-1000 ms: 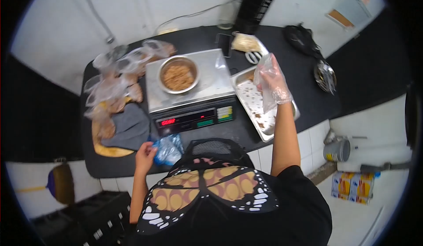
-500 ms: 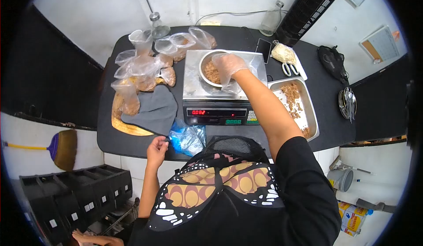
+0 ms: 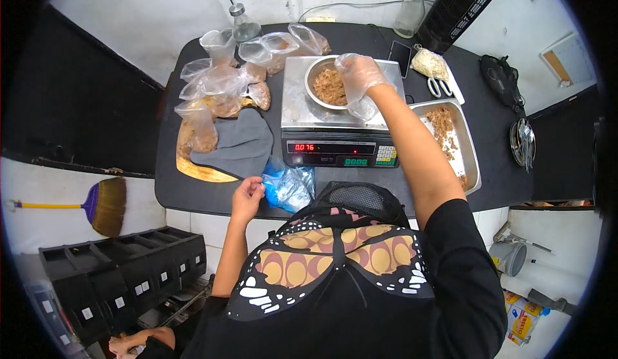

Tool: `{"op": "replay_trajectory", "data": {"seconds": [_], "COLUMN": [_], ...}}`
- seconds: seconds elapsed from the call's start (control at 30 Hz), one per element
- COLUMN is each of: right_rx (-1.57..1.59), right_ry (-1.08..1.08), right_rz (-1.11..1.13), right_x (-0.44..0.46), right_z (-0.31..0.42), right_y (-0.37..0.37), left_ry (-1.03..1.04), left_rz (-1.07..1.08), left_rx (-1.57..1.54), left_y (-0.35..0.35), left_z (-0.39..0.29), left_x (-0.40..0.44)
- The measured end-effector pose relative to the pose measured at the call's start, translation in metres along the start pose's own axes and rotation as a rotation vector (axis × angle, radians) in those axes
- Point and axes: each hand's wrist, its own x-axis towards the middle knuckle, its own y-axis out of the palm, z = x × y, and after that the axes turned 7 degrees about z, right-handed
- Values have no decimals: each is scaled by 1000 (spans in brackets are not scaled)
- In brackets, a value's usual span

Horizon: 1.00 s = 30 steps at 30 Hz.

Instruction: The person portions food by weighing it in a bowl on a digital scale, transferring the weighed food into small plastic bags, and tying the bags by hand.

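- While the bowl [image 3: 309, 89] is sitting on the scale [image 3: 296, 105], upper centre of the frame, the food [image 3: 329, 89] is filling its floor.
- Right hand [image 3: 362, 73], in a clear glove [image 3: 362, 107], is hanging over the bowl's right edge; fingertips hidden, cannot tell whether they are gripping food.
- Left hand [image 3: 248, 198], bare, lower centre-left, is curling its fingers beside the blue bag [image 3: 288, 186]; cannot tell whether it is pinching the edge.
- More food is lying in the tray [image 3: 465, 137], right of centre.
- Food is looking soft, moist, crumbly; probably light in small pinches, best taken loosely from above with bunched fingertips.
- Bowl is looking stiff, likely slippery; rim offering the surest hold.
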Motion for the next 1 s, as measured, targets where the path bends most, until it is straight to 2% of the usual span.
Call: {"op": "replay_trajectory", "data": {"seconds": [0.07,0.27,0.4,0.47,0.5,0.53,0.6,0.63,0.67,0.7,0.8,0.83,0.87,0.9,0.97,1.0], "right_rx": [49,134,586,465,343,601,420,679,584,629,543,382,241,222,226,284], "right_ry": [8,33,2,-17,-3,54,118,138,176,276,439,441,519,706,710,689], "right_rz": [-69,-51,-119,-223,-308,-286,-413,-455,-494,-524,-461,-375,-210,-192,-117,-162], "right_x": [-7,-4,-25,-59,-74,-82,-122,-137,-148,-166,-200,-217,-223,-239,-253,-258], "right_z": [4,-8,-38,-54,-68,-99,-133,-159,-198,-215,-297,-287,-321,-267,-282,-286], "right_y": [-4,1,-31,-60,-68,-68,-85,-81,-75,-71,-26,-15,11,2,21,27], "left_ry": [12,-5,-23,-22,-17,-12,-12,-15,-17,-20,-5,13,30,32,35,32], "left_rz": [0,1,-9,-14,-15,-16,-22,-27,-32,-31,-14,-3,8,14,23,24], "left_rx": [-9,38,-5,-23,-21,-20,-14,-10,-4,-18,-17,14,44,47,51,52], "left_y": [-1,-2,-1,-2,-3,-4,-4,-2,-1,1,5,6,7,8,9,9], "left_z": [1,1,3,4,7,10,11,10,8,8,5,2,0,-1,-3,-4], "left_x": [0,-7,-11,-10,-10,-9,-9,-9,-9,-8,-3,-1,1,4,7,8]}}
